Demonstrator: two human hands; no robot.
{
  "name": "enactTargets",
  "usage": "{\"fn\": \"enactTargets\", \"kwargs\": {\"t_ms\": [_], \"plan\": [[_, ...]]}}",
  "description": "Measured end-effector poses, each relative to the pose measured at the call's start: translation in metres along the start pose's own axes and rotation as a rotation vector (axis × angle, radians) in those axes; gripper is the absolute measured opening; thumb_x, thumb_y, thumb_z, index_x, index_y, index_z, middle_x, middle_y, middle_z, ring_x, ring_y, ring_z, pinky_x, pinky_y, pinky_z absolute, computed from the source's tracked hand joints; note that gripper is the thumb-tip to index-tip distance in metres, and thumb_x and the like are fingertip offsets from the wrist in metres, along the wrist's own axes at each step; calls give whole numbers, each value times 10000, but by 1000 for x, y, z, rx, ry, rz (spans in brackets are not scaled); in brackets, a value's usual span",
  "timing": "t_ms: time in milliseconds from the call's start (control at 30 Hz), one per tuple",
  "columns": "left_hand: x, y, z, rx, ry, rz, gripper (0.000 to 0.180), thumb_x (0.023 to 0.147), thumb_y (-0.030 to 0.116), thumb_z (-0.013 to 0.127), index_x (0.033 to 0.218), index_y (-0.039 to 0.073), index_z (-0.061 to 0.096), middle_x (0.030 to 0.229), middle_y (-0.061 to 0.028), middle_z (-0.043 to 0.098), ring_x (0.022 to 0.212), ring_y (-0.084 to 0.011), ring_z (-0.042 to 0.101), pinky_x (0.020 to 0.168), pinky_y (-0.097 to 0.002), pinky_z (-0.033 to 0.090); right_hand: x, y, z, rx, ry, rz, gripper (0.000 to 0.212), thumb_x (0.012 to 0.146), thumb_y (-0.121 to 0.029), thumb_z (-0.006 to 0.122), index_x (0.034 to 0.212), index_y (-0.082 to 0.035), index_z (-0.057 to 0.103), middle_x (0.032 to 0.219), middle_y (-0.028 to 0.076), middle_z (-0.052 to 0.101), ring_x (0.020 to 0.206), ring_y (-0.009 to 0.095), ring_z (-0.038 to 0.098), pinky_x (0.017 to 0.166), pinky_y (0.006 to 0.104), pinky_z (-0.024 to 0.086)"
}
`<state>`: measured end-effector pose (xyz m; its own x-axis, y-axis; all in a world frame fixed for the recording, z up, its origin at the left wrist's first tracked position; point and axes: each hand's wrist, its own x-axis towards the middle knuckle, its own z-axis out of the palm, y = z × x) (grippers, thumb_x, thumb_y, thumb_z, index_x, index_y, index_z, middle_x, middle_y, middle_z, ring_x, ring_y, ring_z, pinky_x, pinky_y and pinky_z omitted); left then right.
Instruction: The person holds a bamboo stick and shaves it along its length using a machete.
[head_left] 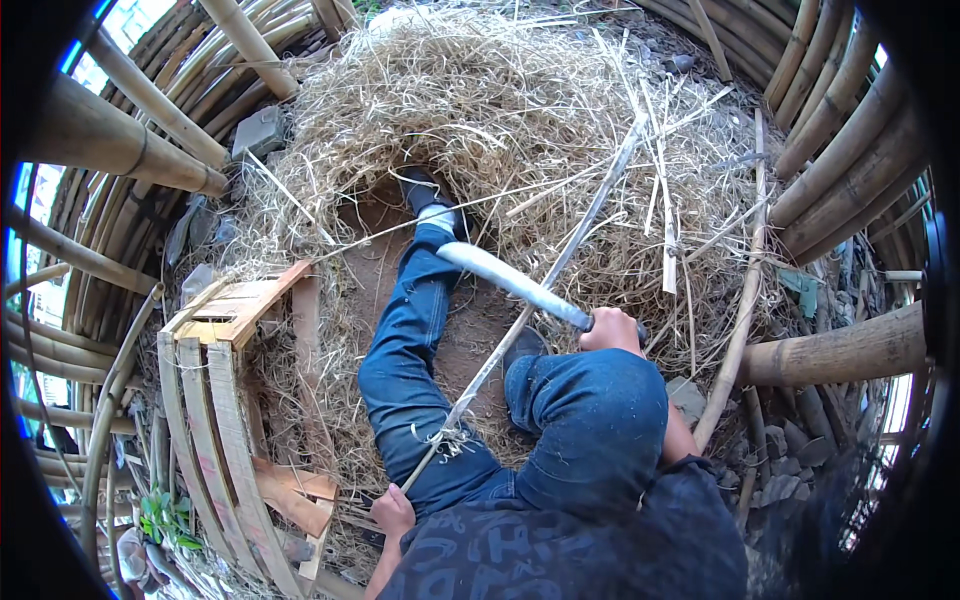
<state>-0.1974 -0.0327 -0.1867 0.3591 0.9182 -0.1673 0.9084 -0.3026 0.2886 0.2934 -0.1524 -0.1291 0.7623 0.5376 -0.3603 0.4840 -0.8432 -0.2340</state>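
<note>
My left hand (393,512) is closed round the near end of a long, thin bamboo strip (590,215). The strip runs slantwise over my left thigh and up to the far right, above the straw. Curled shavings (452,438) cling to it by my thigh. My right hand (612,330), above my bent right knee, grips the dark handle of a machete (510,280). Its pale, broad blade points to the far left and crosses the strip; whether the two touch I cannot tell. My left leg (410,320) is stretched forward, the shoe among the shavings.
A large heap of dry bamboo shavings (480,110) lies ahead. Left of me stands a slatted wooden crate (215,400). Thick bamboo poles (850,345) stick in from both sides. Loose strips (665,220) and a long pole (745,300) lie at the right, beside stones (790,485).
</note>
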Motion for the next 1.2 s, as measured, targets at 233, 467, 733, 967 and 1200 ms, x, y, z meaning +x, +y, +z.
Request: {"fn": "enactTargets", "kwargs": {"t_ms": [233, 467, 733, 967, 1200], "plan": [[5, 5, 1, -91, 35, 37, 468, 924, 230, 408, 586, -40, 587, 548, -261, 529, 525, -438, 551, 514, -512, 406, -3, -1, -4, 96, 82, -288, 247, 642, -266, 671, 797, -74, 654, 709, 172, 652, 716, 346, 661, 693, 421, 520], [6, -4, 12, -118, 32, 44, 470, 924, 225, 399, 579, -44, 572, 555, -271, 527, 538, -449, 551, 519, -523, 405, -7, -5, -9, 32, 128, -18, 248, 638, -270, 684, 795, -79, 660, 733, 171, 662, 740, 347, 662, 722, 437, 515], [4, -19, 25, -136, 33, 26, 479, 924, 219, 390, 562, -47, 556, 556, -276, 525, 544, -457, 551, 522, -532, 406, -2, -17, -12, -58, 48, -336, 255, 680, -245, 670, 849, -54, 666, 742, 184, 655, 704, 349, 655, 691, 430, 524], [5, -17, 19, -46, 13, 105, 479, 917, 215, 388, 544, -24, 567, 549, -243, 551, 522, -434, 559, 522, -518, 427, -5, -11, -12, 260, 248, -62, 245, 655, -280, 670, 765, -62, 648, 655, 145, 643, 668, 321, 654, 646, 427, 518], [2, -9, 17, -28, 116, 45, 459, 909, 205, 397, 550, -14, 580, 553, -234, 560, 517, -425, 563, 517, -513, 434, 2, -21, -22, -65, 103, -153, 230, 644, -280, 673, 765, -84, 659, 762, 176, 664, 755, 352, 658, 722, 435, 517]]}}
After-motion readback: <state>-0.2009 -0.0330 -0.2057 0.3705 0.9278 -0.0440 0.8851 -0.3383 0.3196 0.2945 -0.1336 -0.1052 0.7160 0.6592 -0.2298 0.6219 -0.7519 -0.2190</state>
